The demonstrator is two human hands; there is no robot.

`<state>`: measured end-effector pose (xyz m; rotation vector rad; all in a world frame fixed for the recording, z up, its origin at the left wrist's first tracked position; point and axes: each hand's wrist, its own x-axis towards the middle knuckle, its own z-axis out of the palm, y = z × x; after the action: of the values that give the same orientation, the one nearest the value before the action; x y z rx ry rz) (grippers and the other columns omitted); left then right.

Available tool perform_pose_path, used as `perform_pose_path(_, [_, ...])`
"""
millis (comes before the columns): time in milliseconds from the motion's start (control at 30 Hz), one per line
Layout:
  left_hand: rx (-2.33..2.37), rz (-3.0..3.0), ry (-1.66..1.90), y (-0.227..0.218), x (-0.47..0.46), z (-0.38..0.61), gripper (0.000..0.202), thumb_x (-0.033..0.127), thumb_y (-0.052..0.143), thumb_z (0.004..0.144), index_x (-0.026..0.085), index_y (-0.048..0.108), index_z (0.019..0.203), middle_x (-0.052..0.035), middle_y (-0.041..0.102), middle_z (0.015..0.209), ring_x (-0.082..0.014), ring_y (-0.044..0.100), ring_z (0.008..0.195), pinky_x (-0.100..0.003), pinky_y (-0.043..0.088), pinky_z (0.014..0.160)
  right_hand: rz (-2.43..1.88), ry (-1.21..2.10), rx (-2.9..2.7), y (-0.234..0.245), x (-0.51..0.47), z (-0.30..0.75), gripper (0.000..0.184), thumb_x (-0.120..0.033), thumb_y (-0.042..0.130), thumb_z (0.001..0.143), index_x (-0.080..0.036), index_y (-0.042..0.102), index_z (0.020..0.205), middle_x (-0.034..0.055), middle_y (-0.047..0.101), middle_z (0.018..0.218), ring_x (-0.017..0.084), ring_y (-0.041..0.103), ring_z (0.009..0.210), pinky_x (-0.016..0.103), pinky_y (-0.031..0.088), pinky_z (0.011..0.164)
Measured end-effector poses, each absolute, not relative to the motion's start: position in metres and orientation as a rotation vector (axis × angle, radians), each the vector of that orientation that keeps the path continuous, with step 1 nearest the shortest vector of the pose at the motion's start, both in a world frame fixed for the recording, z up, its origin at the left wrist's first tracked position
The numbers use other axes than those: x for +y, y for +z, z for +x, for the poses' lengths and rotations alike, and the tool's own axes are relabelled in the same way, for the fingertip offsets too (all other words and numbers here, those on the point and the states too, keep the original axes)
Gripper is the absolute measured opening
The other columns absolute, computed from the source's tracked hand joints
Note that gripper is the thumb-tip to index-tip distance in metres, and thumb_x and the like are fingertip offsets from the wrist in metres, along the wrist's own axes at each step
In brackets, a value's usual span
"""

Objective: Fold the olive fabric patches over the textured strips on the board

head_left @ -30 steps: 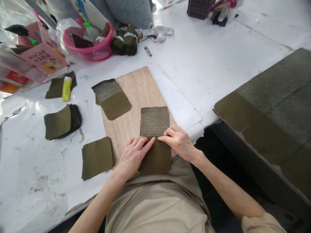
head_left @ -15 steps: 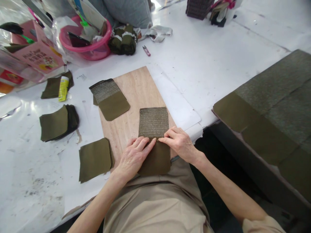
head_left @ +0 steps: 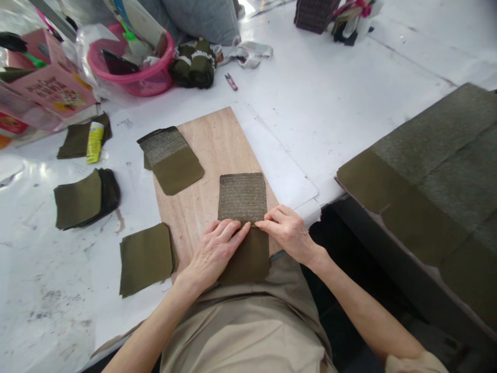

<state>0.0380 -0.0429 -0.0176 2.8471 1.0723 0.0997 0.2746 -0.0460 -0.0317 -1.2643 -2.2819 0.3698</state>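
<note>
A two-part fabric piece (head_left: 243, 197), ribbed grey-green above and smooth olive below, lies at the front edge of a wooden board (head_left: 212, 140). Its lower end hangs over my lap. My left hand (head_left: 215, 248) presses the cloth at the seam, fingers close together, thumb along the join. My right hand (head_left: 287, 228) pinches the same seam near its right end, thumb and index finger closed. The fingertips of both hands almost meet. What lies under them is hidden. A similar joined piece (head_left: 176, 168) rests on the board's upper left.
Olive fabric stacks (head_left: 145, 259) lie to the left, with another stack (head_left: 79, 199) beyond. A yellow tube (head_left: 95, 142) rests on more cloth. Farther back are a pink basin (head_left: 134, 80) and small thread snips (head_left: 231, 82). Large joined fabric sheets (head_left: 407, 197) cover a surface at right.
Both hands keep nearly the same place on the seam, with the right fingers still pinching. The whole view has shifted slightly, so the table's things appear a little farther left.
</note>
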Motion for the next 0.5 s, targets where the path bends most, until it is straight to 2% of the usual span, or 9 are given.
perform_pose_path(333, [1.058,2.834,0.006,-0.009,-0.039,0.043,0.048,0.011,0.044,0.092,0.021,0.042,0.140,-0.0094,0.057,0.113,-0.0228,0.053,0.103,-0.038,0.043,0.088,-1.255,0.343,-2.308,-0.032,-0.048,0.277,0.020,-0.023,0.051,0.096,-0.022,0.070,0.101,0.0043,0.060,0.086,0.016,0.050,0.089,0.028,0.044,0.080])
perform_pose_path(500, [1.063,2.859,-0.027,-0.006,-0.040,0.047,0.047,0.012,0.044,0.093,0.020,0.043,0.139,-0.0098,0.056,0.116,-0.0237,0.051,0.107,-0.038,0.042,0.090,-1.224,0.306,-2.337,-0.034,-0.048,0.279,0.023,-0.021,0.048,0.097,-0.021,0.070,0.104,0.0052,0.061,0.088,0.017,0.051,0.091,0.029,0.045,0.080])
